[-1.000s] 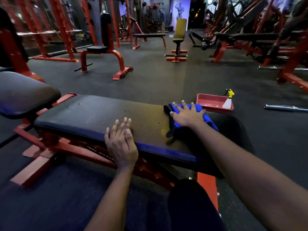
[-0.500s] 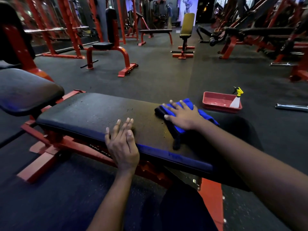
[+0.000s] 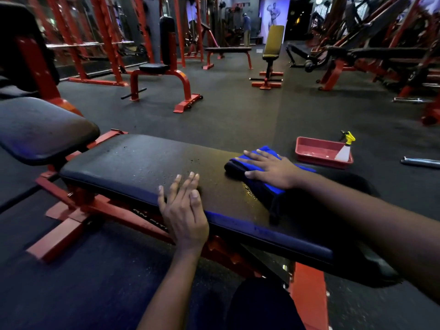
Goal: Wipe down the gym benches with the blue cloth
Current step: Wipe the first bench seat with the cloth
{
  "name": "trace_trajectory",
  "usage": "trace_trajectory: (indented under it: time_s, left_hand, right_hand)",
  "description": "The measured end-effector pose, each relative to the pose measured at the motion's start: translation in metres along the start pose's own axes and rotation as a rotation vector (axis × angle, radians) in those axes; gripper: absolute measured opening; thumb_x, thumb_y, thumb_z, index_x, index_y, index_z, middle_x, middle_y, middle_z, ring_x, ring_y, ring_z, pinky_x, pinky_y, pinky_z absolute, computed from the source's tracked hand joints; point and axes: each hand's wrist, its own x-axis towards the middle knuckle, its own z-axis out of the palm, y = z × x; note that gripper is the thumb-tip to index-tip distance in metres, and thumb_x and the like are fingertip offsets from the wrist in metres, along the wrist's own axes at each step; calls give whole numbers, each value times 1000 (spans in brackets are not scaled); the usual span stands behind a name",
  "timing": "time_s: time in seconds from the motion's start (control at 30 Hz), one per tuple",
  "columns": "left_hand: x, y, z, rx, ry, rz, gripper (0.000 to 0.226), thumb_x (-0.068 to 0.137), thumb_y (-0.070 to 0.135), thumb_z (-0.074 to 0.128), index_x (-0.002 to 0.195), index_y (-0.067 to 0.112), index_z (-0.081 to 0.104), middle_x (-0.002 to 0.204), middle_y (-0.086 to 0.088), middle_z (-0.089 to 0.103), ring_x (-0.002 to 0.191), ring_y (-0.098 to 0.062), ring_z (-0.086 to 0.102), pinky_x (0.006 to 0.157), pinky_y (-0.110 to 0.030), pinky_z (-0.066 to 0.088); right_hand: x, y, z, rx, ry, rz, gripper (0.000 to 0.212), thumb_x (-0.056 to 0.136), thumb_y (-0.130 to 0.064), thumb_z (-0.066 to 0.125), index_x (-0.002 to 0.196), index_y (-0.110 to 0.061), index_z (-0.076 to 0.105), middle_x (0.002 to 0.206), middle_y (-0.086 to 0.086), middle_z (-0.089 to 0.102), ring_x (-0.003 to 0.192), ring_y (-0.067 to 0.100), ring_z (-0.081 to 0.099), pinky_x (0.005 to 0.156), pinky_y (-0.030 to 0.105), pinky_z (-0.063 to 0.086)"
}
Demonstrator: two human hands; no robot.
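The right hand (image 3: 273, 171) presses the blue cloth (image 3: 265, 150) flat on the bench's (image 3: 142, 163) right half, fingers (image 3: 256, 154) spread for even wiping pressure, while the left hand (image 3: 184, 210), fingers straight and close together, braces on the near edge.

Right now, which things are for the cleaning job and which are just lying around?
For the job: blue cloth under the right hand, bench under the left hand, probably spray bottle and red tray.
Lying about: near metal bar, far metal bar.

Red tray (image 3: 317, 150), spray bottle (image 3: 344, 152), steel bar (image 3: 422, 162)
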Motion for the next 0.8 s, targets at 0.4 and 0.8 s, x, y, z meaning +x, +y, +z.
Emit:
trace_trajectory:
  time_s: [0.4,0.8]
  left_hand:
    - [40,-35,-28,-26,20,-211,57,102,38,20,140,9,52,149,-6,47,146,-21,27,122,-38,4]
    - [52,-72,-28,176,-206,-206,72,99,52,2,151,13,31,160,-3,26,151,-15,9,122,-42,-7]
  right_hand:
    - [-16,-26,2,31,20,8,52,103,-53,34,150,-55,14,164,-21,2,152,6,-2,120,52,3]
    - [-35,-54,8,38,6,29,52,103,-51,34,150,-55,14,164,-22,1,152,5,-3,120,53,1]
